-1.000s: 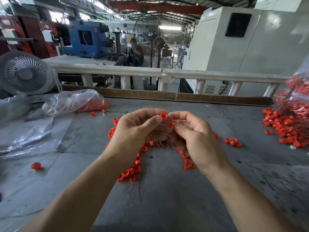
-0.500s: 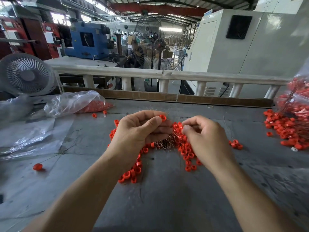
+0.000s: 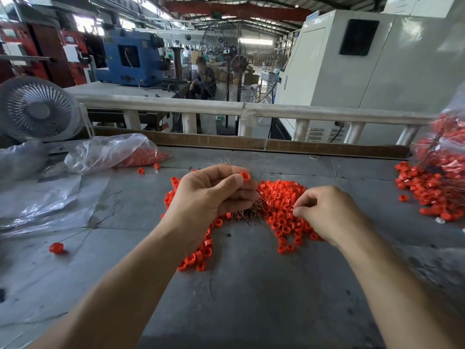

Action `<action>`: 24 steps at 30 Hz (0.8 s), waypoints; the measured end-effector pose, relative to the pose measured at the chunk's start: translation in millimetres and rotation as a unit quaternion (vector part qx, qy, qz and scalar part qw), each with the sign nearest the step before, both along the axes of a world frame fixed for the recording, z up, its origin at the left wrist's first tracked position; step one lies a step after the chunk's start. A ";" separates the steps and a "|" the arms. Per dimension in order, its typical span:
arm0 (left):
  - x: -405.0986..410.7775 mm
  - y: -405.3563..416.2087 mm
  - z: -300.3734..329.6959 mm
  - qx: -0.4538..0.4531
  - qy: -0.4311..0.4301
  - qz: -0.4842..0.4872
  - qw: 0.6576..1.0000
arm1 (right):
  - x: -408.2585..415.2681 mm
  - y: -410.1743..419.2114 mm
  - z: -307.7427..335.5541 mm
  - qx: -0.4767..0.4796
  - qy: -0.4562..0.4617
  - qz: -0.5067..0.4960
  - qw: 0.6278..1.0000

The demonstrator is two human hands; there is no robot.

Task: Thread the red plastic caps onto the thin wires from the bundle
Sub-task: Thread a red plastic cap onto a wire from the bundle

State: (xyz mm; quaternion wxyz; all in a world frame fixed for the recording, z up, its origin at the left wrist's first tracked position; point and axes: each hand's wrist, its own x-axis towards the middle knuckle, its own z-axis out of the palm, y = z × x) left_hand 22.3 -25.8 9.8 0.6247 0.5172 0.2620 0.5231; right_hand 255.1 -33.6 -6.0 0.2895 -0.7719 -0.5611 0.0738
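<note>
One red cap sits up by the left hand thumb tip, prob on a wire end, tho the wire itself is too thin to make out. Left hand fingers are curled tight round the wire bundle; coppery strands poke out above & below the fist, the middle is hidden. Right hand is down on the loose cap pile w/ thumb & forefinger pressed together, can't tell if a cap is between them. All on a grey table. Off left: clear plastic bag w/ more caps, white fan. Right edge: another bag of caps, cut off by the frame.
</note>
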 end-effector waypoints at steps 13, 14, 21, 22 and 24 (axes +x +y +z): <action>-0.1 -0.6 0.8 -0.006 0.014 0.002 1.000 | -7.6 4.6 -5.3 0.052 -0.106 -0.003 0.993; -0.2 -0.6 0.8 -0.007 0.013 0.002 1.000 | -7.1 4.5 -5.4 0.055 -0.099 -0.001 0.994; -0.7 -0.3 0.9 -0.006 0.013 -0.001 1.000 | -5.9 5.2 -2.0 0.131 0.085 0.017 0.988; -0.6 -0.2 0.7 -0.005 0.014 0.000 1.000 | -8.2 5.0 -0.5 0.144 0.148 0.039 0.978; -0.2 -0.3 0.4 -0.006 0.016 0.002 1.000 | -15.1 1.2 3.9 0.159 0.273 0.093 0.944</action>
